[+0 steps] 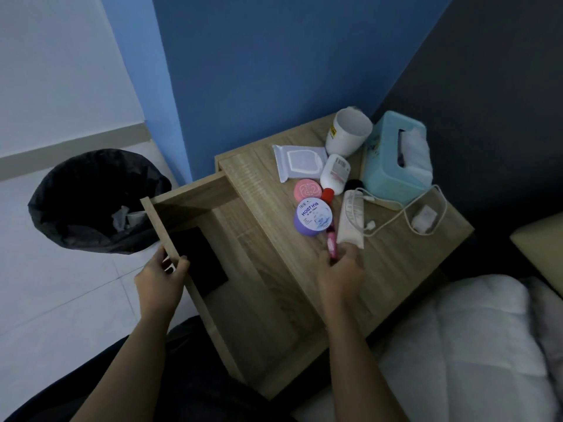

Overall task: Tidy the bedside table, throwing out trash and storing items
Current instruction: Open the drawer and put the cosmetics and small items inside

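One wide-angle view, worn on the person's head, looks forward and steeply down from close above the bedside table (396, 269). The tabletop runs diagonally through the centre to its far corner at the blue wall (259, 71). Both forearms enter from the bottom edge. The left hand (158, 278) on the open drawer (243, 300) and the right hand (339, 269) at the pink tube (331, 242) land mid-frame. The bin (61, 190) sits at the left, bedding (457, 345) lower right.
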